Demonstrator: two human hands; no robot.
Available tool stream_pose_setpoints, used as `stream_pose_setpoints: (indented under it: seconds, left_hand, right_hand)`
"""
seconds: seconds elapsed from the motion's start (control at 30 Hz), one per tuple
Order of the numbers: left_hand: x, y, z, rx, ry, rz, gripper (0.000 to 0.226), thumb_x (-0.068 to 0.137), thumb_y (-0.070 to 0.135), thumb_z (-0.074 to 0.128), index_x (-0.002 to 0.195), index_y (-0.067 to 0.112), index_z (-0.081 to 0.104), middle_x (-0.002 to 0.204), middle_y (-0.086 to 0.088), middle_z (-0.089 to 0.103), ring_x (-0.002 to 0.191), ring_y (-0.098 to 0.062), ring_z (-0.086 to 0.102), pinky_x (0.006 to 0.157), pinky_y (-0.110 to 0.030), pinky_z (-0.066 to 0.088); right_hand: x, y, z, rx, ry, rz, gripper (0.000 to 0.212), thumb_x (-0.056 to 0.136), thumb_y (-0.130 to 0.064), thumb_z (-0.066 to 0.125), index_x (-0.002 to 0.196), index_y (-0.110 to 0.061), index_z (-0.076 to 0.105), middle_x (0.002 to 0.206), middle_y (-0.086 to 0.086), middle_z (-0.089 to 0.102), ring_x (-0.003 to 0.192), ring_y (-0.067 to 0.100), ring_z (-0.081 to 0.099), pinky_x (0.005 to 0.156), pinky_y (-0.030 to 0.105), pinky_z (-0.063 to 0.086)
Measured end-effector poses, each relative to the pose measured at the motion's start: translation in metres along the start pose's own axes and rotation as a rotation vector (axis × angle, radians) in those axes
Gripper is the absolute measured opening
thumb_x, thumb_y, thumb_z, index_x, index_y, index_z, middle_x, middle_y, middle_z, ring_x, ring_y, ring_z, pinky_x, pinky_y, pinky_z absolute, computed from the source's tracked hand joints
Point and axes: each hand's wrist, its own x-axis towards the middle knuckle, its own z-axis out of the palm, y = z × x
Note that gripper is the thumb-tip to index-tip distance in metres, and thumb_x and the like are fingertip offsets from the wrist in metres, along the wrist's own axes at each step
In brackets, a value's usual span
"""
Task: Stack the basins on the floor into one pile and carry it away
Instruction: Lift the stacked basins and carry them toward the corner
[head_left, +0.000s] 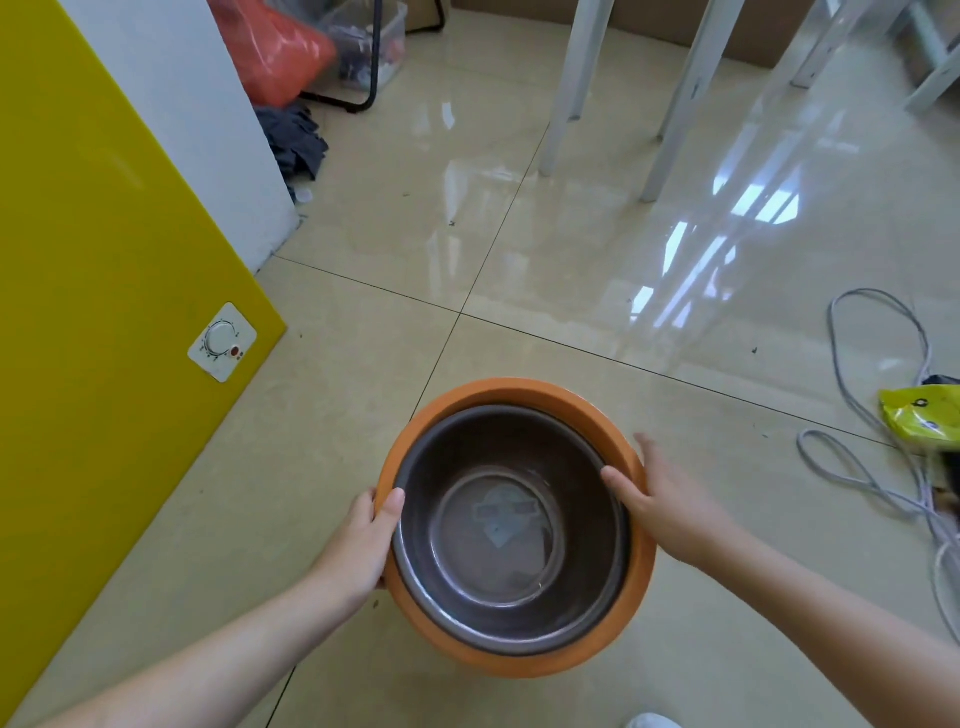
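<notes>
A dark steel basin (498, 525) is nested inside a larger orange basin (524, 397), and the pile is held above the tiled floor in front of me. My left hand (366, 540) grips the left rim, with the thumb hooked over the edge of both basins. My right hand (657, 493) grips the right rim, thumb over the steel basin's edge and fingers outside the orange one. A faded sticker shows on the steel basin's bottom.
A yellow appliance (104, 291) with a dial stands at the left. White table legs (566, 88) stand ahead, a grey cable (878, 467) and a yellow packet (922, 418) lie at the right. An orange bag (275, 52) and dark cloth (296, 140) are at the back left.
</notes>
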Motion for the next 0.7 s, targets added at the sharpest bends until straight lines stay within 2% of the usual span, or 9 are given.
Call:
stream_pose_setpoints:
  seconds: [0.03, 0.1, 0.2, 0.3, 0.43, 0.53, 0.7]
  left_hand:
    - [0.001, 0.0, 0.004, 0.039, 0.035, 0.007, 0.052, 0.092, 0.062, 0.036, 0.126, 0.023, 0.049, 0.121, -0.005, 0.065, 0.108, -0.028, 0.062, 0.095, -0.048, 0.051]
    - [0.002, 0.002, 0.01, 0.12, 0.127, 0.02, 0.047, 0.096, 0.054, 0.036, 0.118, 0.014, 0.052, 0.118, -0.008, 0.064, 0.11, -0.031, 0.06, 0.097, -0.044, 0.048]
    - [0.003, 0.007, 0.013, 0.173, 0.212, 0.05, 0.043, 0.1, 0.045, 0.036, 0.112, 0.009, 0.054, 0.114, -0.013, 0.065, 0.107, -0.032, 0.059, 0.087, -0.039, 0.045]
    - [0.008, 0.021, 0.008, 0.234, 0.308, 0.114, 0.042, 0.099, 0.046, 0.036, 0.104, 0.009, 0.056, 0.104, -0.012, 0.066, 0.1, -0.033, 0.061, 0.081, -0.04, 0.045]
    - [0.021, 0.056, -0.002, 0.247, 0.414, 0.193, 0.039, 0.099, 0.047, 0.035, 0.092, 0.014, 0.054, 0.09, -0.006, 0.064, 0.085, -0.028, 0.059, 0.071, -0.038, 0.042]
    - [0.028, 0.087, -0.006, 0.237, 0.461, 0.226, 0.036, 0.099, 0.047, 0.035, 0.092, 0.016, 0.053, 0.087, -0.002, 0.063, 0.083, -0.025, 0.059, 0.068, -0.037, 0.04]
    - [0.039, 0.141, -0.021, 0.227, 0.489, 0.183, 0.036, 0.099, 0.049, 0.034, 0.097, 0.02, 0.055, 0.091, -0.001, 0.067, 0.083, -0.019, 0.063, 0.069, -0.036, 0.049]
  right_hand:
    - [0.003, 0.003, 0.008, 0.066, -0.032, 0.014, 0.066, 0.093, -0.063, 0.048, 0.144, -0.023, 0.033, 0.137, 0.008, 0.06, 0.115, 0.026, 0.063, 0.1, 0.048, 0.052]
    - [0.008, 0.007, 0.017, 0.103, 0.004, 0.003, 0.05, 0.092, -0.061, 0.049, 0.128, -0.026, 0.042, 0.115, 0.003, 0.066, 0.097, 0.021, 0.067, 0.088, 0.049, 0.058]
    - [0.013, 0.002, 0.015, 0.145, 0.025, -0.037, 0.04, 0.095, -0.058, 0.049, 0.119, -0.027, 0.045, 0.103, 0.0, 0.065, 0.09, 0.02, 0.066, 0.084, 0.048, 0.058]
    - [0.024, -0.007, 0.0, 0.171, 0.07, -0.066, 0.037, 0.096, -0.057, 0.047, 0.113, -0.024, 0.05, 0.094, 0.0, 0.065, 0.086, 0.021, 0.066, 0.08, 0.05, 0.058]
    - [0.047, -0.028, -0.029, 0.219, 0.108, -0.158, 0.035, 0.097, -0.057, 0.045, 0.115, -0.028, 0.053, 0.092, -0.006, 0.065, 0.083, 0.014, 0.065, 0.075, 0.044, 0.057]
    - [0.07, -0.045, -0.051, 0.261, 0.11, -0.21, 0.034, 0.098, -0.055, 0.044, 0.12, -0.028, 0.051, 0.092, -0.009, 0.064, 0.083, 0.01, 0.063, 0.072, 0.038, 0.052]
    - [0.102, -0.076, -0.081, 0.316, 0.105, -0.227, 0.026, 0.098, -0.054, 0.045, 0.112, -0.033, 0.049, 0.091, -0.004, 0.065, 0.079, 0.015, 0.066, 0.071, 0.043, 0.058]
